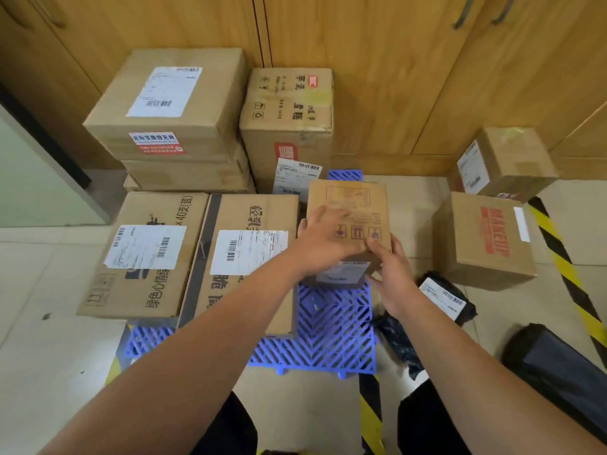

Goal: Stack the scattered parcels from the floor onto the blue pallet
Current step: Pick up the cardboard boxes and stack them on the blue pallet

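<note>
A small brown carton [353,201] stands on the right part of the blue pallet [328,336]. My left hand [323,241] lies over its top and left side, and my right hand [392,274] grips its near right corner. Two flat cartons [144,254] [243,257] lie side by side on the pallet's left half. Behind them a big carton [170,103] tops a stack, and a tall carton [289,126] stands beside it. On the floor to the right sit a red-lettered carton [486,241] and another carton [502,162].
Black plastic mailer bags [446,300] [558,366] lie on the tiled floor right of the pallet. Yellow-black hazard tape [565,267] runs along the floor. Wooden cabinet doors [394,60] close off the back. A glass door frame stands at the left.
</note>
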`<control>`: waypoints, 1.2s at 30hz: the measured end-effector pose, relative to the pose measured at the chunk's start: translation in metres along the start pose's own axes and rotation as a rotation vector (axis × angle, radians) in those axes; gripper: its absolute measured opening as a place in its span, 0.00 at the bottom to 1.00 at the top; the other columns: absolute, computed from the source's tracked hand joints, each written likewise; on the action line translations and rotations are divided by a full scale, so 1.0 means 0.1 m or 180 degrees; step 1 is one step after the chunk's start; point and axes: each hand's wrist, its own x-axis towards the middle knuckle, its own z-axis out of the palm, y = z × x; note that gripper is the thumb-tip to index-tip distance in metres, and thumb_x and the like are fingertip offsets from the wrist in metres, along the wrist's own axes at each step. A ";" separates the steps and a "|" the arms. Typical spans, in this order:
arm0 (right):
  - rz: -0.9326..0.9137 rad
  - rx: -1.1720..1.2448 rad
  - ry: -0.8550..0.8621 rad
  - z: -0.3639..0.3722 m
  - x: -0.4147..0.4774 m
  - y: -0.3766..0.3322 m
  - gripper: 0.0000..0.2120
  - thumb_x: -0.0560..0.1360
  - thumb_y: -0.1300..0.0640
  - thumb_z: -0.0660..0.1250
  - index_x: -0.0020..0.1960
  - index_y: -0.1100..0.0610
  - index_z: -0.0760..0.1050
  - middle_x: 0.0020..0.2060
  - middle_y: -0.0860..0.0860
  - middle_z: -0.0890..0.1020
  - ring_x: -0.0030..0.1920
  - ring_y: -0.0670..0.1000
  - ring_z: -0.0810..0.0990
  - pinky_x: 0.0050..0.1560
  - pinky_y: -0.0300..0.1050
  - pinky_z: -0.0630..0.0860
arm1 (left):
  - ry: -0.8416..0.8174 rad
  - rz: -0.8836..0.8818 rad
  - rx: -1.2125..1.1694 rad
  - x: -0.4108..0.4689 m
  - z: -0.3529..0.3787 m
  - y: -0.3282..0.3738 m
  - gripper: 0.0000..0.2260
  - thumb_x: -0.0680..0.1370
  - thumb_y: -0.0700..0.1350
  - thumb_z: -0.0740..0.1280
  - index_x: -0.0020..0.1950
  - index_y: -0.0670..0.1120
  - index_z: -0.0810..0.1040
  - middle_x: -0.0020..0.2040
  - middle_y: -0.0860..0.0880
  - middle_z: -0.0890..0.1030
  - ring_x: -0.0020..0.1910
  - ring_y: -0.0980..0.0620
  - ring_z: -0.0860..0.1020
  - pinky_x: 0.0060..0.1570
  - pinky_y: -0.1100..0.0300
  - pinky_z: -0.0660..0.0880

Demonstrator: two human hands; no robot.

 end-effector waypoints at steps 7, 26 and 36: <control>0.0524 0.0072 -0.0076 0.14 0.11 -0.13 0.21 0.79 0.46 0.66 0.70 0.40 0.65 0.56 0.43 0.77 0.59 0.60 0.77 0.62 0.60 0.75 | 0.0171 -0.1188 0.0370 -0.21 -0.72 -0.49 0.37 0.76 0.52 0.71 0.80 0.58 0.54 0.78 0.46 0.57 0.69 0.43 0.69 0.63 0.51 0.70; 0.0111 0.0253 0.0041 0.33 0.57 -0.08 0.24 0.79 0.49 0.67 0.73 0.44 0.65 0.61 0.45 0.77 0.65 0.57 0.75 0.60 0.60 0.77 | -0.0222 -0.1945 0.1877 0.07 -0.57 -0.86 0.53 0.72 0.51 0.75 0.79 0.57 0.35 0.79 0.38 0.39 0.75 0.28 0.55 0.71 0.39 0.64; 0.0257 -0.0209 -0.0159 0.24 0.56 -0.12 0.22 0.78 0.42 0.67 0.69 0.40 0.65 0.66 0.46 0.72 0.62 0.67 0.75 0.65 0.61 0.74 | -0.0159 -0.1971 0.1751 0.07 -0.56 -0.85 0.51 0.71 0.50 0.75 0.79 0.57 0.39 0.78 0.38 0.44 0.74 0.29 0.57 0.70 0.39 0.66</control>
